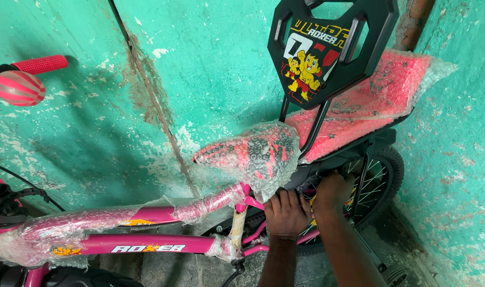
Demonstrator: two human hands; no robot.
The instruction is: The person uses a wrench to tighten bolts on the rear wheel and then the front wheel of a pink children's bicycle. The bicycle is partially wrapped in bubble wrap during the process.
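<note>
A pink child's bicycle point(147, 245) leans by a teal wall, its frame tubes wrapped in bubble wrap. The red and black saddle point(253, 151) is wrapped too. Behind it stands a black backrest point(327, 48) with a cartoon sticker, above a red padded rear seat point(375, 101) in plastic. My left hand point(287, 212) is closed on the frame joint right below the saddle, next to the seat post point(237, 226). My right hand point(333, 188) reaches under the rear seat, fingers curled around a black part above the rear wheel point(378, 180). The fingertips are hidden.
The handlebar's red grip point(39, 64) and a striped pink ball-shaped bell point(18, 87) show at the upper left, with black cables point(19, 186) below. The peeling teal wall point(200, 64) closes in behind and at the right. A small training wheel point(394, 275) sits at the bottom right.
</note>
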